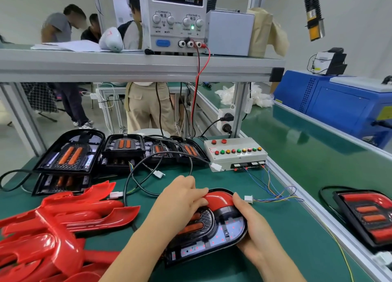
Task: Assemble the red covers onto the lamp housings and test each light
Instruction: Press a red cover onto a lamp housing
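Note:
A black lamp housing (224, 233) lies on the green mat in front of me, with a red cover (218, 200) seated over its curved far end. My left hand (180, 199) lies across the housing, its fingers pressing on the red cover. My right hand (252, 226) grips the housing's right edge, thumb at the cover's end. A pile of loose red covers (53, 224) sits at the near left. Several uncovered housings (70, 152) are stacked behind it. The white test box (235, 152) with coloured buttons stands at the back right.
A power supply (176, 16) reading 12.00 V sits on the shelf above, its red lead running down. Black cables and white connectors (159, 173) cross the mat. A covered lamp (367, 216) lies on the conveyor at right. People stand beyond the bench.

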